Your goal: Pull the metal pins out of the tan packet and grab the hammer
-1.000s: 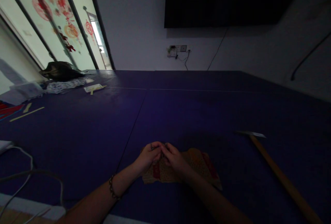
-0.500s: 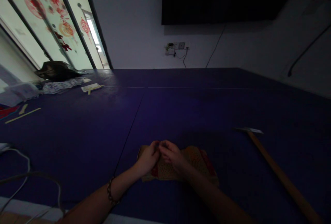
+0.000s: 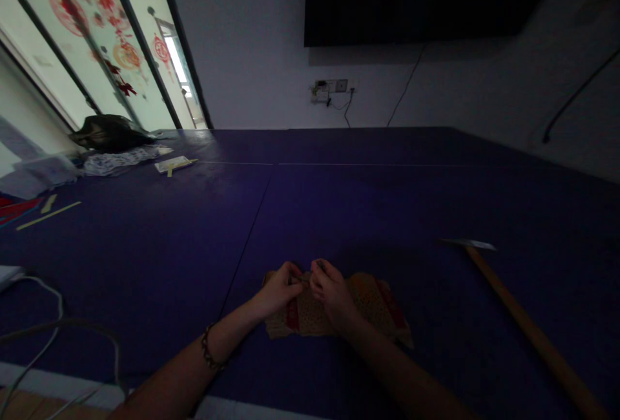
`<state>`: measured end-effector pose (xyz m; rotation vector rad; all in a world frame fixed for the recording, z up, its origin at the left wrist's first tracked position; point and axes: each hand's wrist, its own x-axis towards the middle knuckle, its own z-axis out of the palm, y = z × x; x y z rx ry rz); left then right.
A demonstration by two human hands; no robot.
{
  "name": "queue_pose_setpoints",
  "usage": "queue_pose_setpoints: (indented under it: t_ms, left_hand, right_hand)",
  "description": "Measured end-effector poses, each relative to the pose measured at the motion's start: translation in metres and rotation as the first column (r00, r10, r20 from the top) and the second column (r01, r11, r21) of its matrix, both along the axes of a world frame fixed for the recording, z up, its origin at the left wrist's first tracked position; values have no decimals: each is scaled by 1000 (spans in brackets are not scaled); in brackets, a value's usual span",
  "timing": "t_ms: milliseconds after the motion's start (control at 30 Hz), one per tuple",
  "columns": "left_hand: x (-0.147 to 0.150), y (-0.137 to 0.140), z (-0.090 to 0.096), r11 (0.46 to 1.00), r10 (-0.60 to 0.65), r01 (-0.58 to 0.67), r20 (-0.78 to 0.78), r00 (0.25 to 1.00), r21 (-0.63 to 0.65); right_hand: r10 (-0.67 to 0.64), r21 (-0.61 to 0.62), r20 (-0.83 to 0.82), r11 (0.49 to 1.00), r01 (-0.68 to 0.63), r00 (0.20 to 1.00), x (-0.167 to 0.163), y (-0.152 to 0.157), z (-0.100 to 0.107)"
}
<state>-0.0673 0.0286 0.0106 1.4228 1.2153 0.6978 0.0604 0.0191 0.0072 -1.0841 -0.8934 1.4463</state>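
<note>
My left hand (image 3: 279, 289) and my right hand (image 3: 333, 291) are close together above a tan patterned cloth (image 3: 314, 322) with dark red bands. The cloth lies on the dark blue table (image 3: 194, 265). Both hands are closed in a pinch. Between the fingertips is something small and thin, too dark to make out. A beaded bracelet (image 3: 210, 347) circles my left wrist. To the right of my hands lies a hammer (image 3: 520, 320) with a long wooden handle and a narrow metal head.
White cables (image 3: 57, 316) curl at the front left edge. Farther back on the left are yellow strips (image 3: 48, 215), a small white packet (image 3: 173, 164), crumpled printed plastic (image 3: 119, 160) and a black bag (image 3: 109, 132). A dark screen (image 3: 416, 0) hangs on the far wall.
My hands have moved slightly apart, the right one shifting rightward. The thin thing between the fingertips shows more. The whole view has shifted a little.
</note>
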Motion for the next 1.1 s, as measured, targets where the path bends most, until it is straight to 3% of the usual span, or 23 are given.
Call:
queue_pose_setpoints:
  t_ms: [200, 267, 367, 567, 767, 900, 1100]
  left_hand:
    - [-10, 5, 8, 950, 3, 90, 297, 955, -298]
    - [-12, 7, 9, 938, 8, 119, 363, 932, -326]
    - [-13, 8, 6, 951, -27, 154, 424, 905, -269]
    - [-11, 5, -2, 959, -216, 257, 283, 935, -118]
    - [-12, -6, 8, 964, -266, 265, 44, 963, 16]
    - [-13, -9, 13, 959, -252, 257, -52, 966, 120]
    - [-11, -10, 8, 951, -273, 281, -81, 959, 125]
  right_hand:
    - [-37, -16, -71, 999, 36, 997, -1, 2, 3]
    - [-28, -14, -58, 1000, 27, 998, -1, 2, 3]
    - [20, -10, -3, 1000, -20, 1000, 0, 1, 5]
    - [182, 2, 159, 983, -185, 970, -1, -1, 7]
    - [207, 54, 264, 972, -228, 942, -3, -2, -4]
    - [119, 130, 380, 975, -180, 917, -2, -6, -4]
    - [0, 199, 481, 974, -110, 877, -3, -10, 0]
